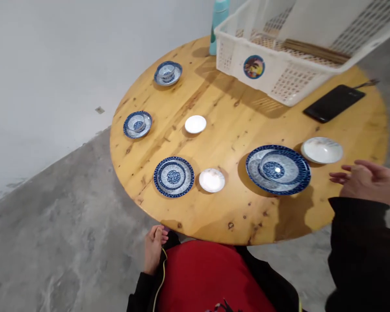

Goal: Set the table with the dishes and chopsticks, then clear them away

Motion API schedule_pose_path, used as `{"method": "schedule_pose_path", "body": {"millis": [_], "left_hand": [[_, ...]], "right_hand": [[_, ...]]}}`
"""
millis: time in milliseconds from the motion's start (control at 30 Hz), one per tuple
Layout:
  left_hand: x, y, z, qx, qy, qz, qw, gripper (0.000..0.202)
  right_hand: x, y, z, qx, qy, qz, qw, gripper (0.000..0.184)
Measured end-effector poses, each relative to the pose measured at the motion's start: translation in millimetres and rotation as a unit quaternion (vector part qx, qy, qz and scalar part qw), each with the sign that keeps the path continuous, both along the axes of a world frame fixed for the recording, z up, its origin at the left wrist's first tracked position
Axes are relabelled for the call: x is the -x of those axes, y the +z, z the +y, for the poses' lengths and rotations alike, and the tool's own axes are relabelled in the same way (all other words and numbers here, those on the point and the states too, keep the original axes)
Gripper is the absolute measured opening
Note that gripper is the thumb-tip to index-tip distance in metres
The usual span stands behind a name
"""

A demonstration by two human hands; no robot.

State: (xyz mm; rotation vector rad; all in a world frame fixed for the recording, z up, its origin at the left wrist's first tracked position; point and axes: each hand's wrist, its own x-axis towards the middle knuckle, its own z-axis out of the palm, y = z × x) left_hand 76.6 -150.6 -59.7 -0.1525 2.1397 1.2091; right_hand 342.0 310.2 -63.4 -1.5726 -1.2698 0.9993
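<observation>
My right hand (365, 182) hovers over the right side of the round wooden table (234, 117), fingers stretched out and holding nothing. It is nearest to a white dish (322, 150) and to a large blue patterned plate with a bowl on it (278, 169). My left hand (154, 250) hangs below the table's near edge beside my red top, fingers loosely curled, with nothing visible in it. Another blue plate (173, 176) and a small white saucer (212, 180) lie near the front edge.
A white plastic basket (279, 65) stands at the back with a teal bottle (218, 21) beside it. A black phone (333, 102) lies at the right. Two blue saucers with cups (168, 73) (137, 124) and a white saucer (195, 124) sit on the left half. Grey concrete floor surrounds the table.
</observation>
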Motion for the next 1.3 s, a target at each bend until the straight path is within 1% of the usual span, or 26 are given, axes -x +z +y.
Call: {"method": "schedule_pose_path", "body": {"millis": [100,167,233,300,400,533,633,733,833,900,967,1033,1100,1200,1300], "left_hand": [[15,-5.2,-17,-0.015,-0.002,-0.003,1.000,0.053],[32,-9.3,-30,-0.028,-0.002,0.000,1.000,0.052],[54,-12.3,-45,-0.045,-0.001,0.007,0.999,0.052],[82,-13.8,-63,-0.060,0.004,0.016,0.998,0.053],[130,-13.7,-93,-0.071,0.010,0.034,0.997,0.057],[187,-12.4,-134,-0.075,0.019,0.062,0.995,0.065],[218,-13.0,-158,-0.073,0.010,0.069,0.995,0.067],[240,-16.2,-169,-0.077,-0.017,0.065,0.995,0.067],[258,-20.8,-164,-0.086,-0.044,0.059,0.994,0.068],[270,-23.3,-151,-0.096,-0.062,0.055,0.992,0.068],[283,-24.2,-134,-0.107,-0.081,0.056,0.989,0.066],[300,-23.4,-116,-0.116,-0.102,0.062,0.986,0.063],[318,-20.8,-98,-0.118,-0.124,0.070,0.983,0.060],[350,-13.6,-71,-0.105,-0.152,0.075,0.980,0.056],[380,-4.4,-40,-0.091,-0.190,0.071,0.975,0.055]], "right_hand": [[30,7.8,-36,-0.024,-0.023,0.018,0.999,0.029],[52,12.4,-66,-0.053,-0.041,0.044,0.997,0.026],[74,16.1,-100,-0.078,-0.047,0.070,0.993,0.025],[97,18.0,-136,-0.082,-0.046,0.087,0.992,0.026],[135,16.5,-188,-0.047,-0.038,0.099,0.993,0.029],[187,8.2,-246,-0.009,-0.003,0.115,0.993,0.029],[225,3.1,-286,0.010,0.026,0.125,0.992,0.030],[262,2.6,-323,0.041,0.065,0.134,0.988,0.032],[302,3.4,-355,0.069,0.120,0.135,0.981,0.034],[330,1.4,-370,0.093,0.160,0.139,0.973,0.036],[357,-3.4,-379,0.124,0.195,0.149,0.961,0.039],[382,-10.5,-383,0.155,0.221,0.161,0.949,0.040],[405,-17.9,-384,0.179,0.231,0.171,0.941,0.039],[434,-26.5,-380,0.210,0.221,0.181,0.935,0.036],[459,-31.4,-373,0.251,0.199,0.198,0.926,0.036]]}}
